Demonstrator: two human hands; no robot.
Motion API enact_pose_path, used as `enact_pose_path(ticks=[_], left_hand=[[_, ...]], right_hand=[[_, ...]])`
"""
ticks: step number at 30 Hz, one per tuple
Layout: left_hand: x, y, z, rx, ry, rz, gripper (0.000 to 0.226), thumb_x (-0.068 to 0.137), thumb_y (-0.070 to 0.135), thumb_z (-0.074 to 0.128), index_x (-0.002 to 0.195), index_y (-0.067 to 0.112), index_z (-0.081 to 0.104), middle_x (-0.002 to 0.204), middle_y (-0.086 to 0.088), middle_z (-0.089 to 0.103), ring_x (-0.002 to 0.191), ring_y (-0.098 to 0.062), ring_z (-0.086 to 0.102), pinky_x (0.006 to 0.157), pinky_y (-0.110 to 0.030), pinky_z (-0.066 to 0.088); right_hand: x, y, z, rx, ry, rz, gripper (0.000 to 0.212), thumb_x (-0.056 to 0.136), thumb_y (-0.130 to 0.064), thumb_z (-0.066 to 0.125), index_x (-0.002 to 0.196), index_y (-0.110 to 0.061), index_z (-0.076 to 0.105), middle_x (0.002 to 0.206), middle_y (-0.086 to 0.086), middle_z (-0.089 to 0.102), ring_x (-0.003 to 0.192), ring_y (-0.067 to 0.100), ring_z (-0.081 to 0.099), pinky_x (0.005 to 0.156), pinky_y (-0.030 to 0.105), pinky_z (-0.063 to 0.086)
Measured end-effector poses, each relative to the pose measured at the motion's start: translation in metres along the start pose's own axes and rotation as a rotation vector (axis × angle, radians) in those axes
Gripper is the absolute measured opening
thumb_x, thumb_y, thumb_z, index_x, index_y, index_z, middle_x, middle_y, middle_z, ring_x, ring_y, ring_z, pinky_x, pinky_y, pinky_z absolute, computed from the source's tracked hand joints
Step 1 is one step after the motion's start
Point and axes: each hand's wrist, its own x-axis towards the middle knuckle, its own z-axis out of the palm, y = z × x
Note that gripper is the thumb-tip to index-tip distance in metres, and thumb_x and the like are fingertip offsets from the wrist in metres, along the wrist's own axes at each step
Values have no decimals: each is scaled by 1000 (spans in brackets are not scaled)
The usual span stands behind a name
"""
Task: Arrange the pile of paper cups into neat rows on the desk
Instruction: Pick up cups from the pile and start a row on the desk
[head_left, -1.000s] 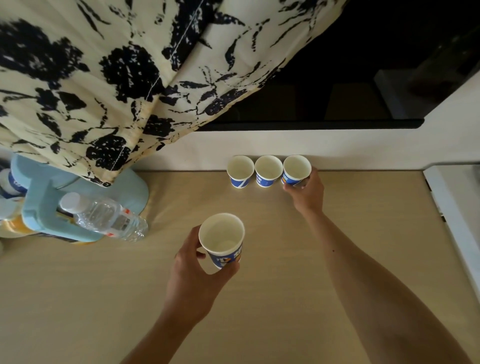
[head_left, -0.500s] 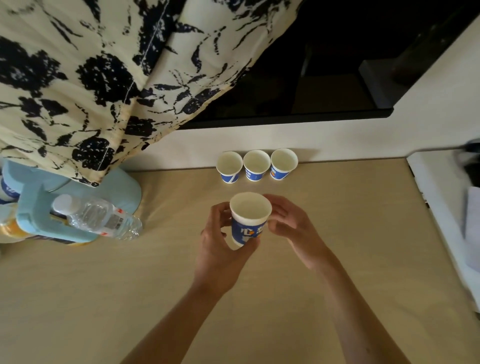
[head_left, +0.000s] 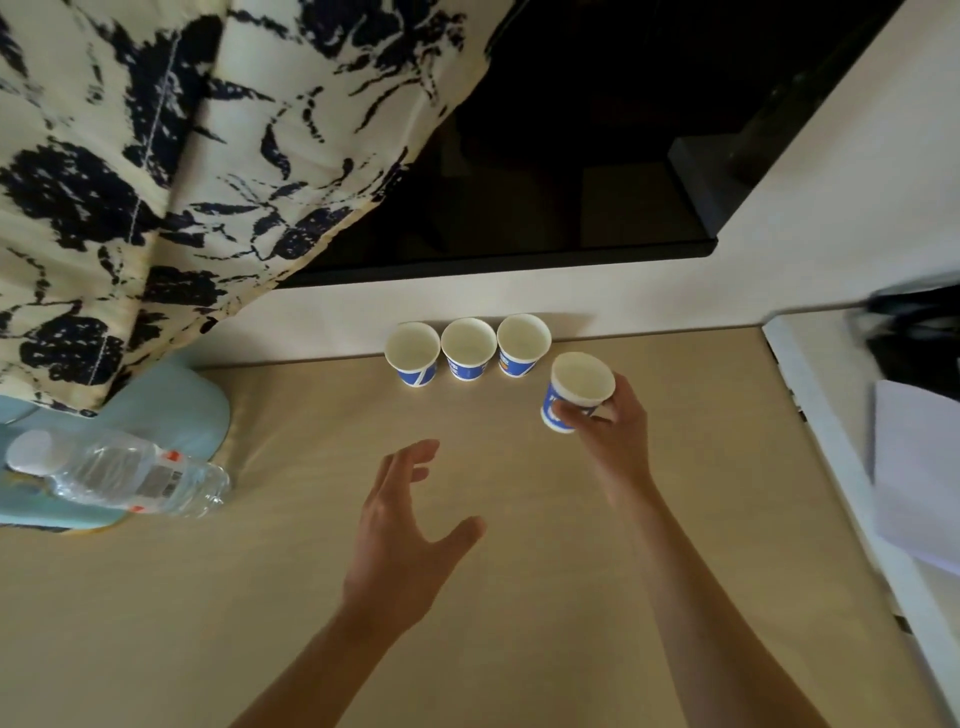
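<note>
We are swinging the cup (head_left: 577, 391) right in curled right fingers (head_left: 566, 413), left fingers (head_left: 415, 453) spread empty, risking bumping the row (head_left: 467, 347) just beside them.

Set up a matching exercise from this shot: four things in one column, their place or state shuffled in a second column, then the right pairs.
Column one
1. left hand
2. right hand
3. water bottle
4. three cups

Column two
A. upright in a row at the back edge of the desk
B. lying on its side, far left
C. open, holding nothing
D. grips a tilted paper cup

Pairs: 1-C, 2-D, 3-B, 4-A
</note>
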Motion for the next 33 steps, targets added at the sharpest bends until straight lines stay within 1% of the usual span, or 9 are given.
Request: enact_pose_path(ticks=[4,8,10,14,18,24,27,31,33], left_hand=[[-7,-17,-8,-11,34,-31,69,69,25,91,128,33,56,127,25,57,113,8,56,83,-11,42],[-13,-30,-14,-28,57,-43,65,70,19,90,124,35,57,126,23,59,114,2,58,84,-19,46],[-14,-34,-17,-34,68,-46,64,71,18,90,123,35,58,126,22,59,113,2,58,84,-23,48],[-15,-44,-26,-59,109,-65,59,71,27,89,120,36,59,123,22,61,113,0,59,84,-26,50],[-18,-50,-32,-57,128,-74,59,72,21,90,120,37,59,123,22,61,113,-2,60,84,-29,52],[-24,-52,-36,-75,132,-82,57,74,19,88,120,37,58,123,21,61,113,-3,60,85,-30,52],[-28,-50,-38,-93,138,-72,56,72,30,85,120,36,58,124,22,60,112,-2,60,83,-27,52],[-41,-45,-47,-129,123,-76,53,71,33,82,119,36,59,120,24,63,110,-1,61,81,-23,51],[-53,-45,-56,-145,116,-80,52,69,41,78,118,35,60,116,24,65,110,-2,62,80,-18,50]], right_hand=[[40,15,2,-84,87,3,57,70,-14,88,121,-19,62,113,0,68,83,1,63,66,11,48],[64,20,11,-113,90,-13,53,70,-15,86,118,-19,63,108,-2,69,81,7,63,72,23,53],[72,23,13,-101,91,-15,52,71,-14,86,118,-19,63,108,-2,69,80,7,63,71,20,52],[83,27,19,-81,72,-18,59,71,-13,87,124,-20,62,114,-1,70,94,12,66,79,24,55],[85,28,27,-62,57,-18,64,72,-8,85,129,-20,60,119,-3,70,108,13,68,87,29,57],[80,30,26,-79,60,19,71,74,4,78,136,-19,54,119,-7,69,98,-5,67,84,23,56],[69,29,21,-100,103,57,73,76,3,76,141,-18,49,130,-5,61,117,6,60,79,12,48],[29,36,21,-75,187,101,75,80,0,76,145,-15,42,137,7,57,127,17,56,94,27,48],[-5,40,30,-38,220,94,70,83,4,73,144,-10,43,136,15,58,126,23,57,91,24,48]])
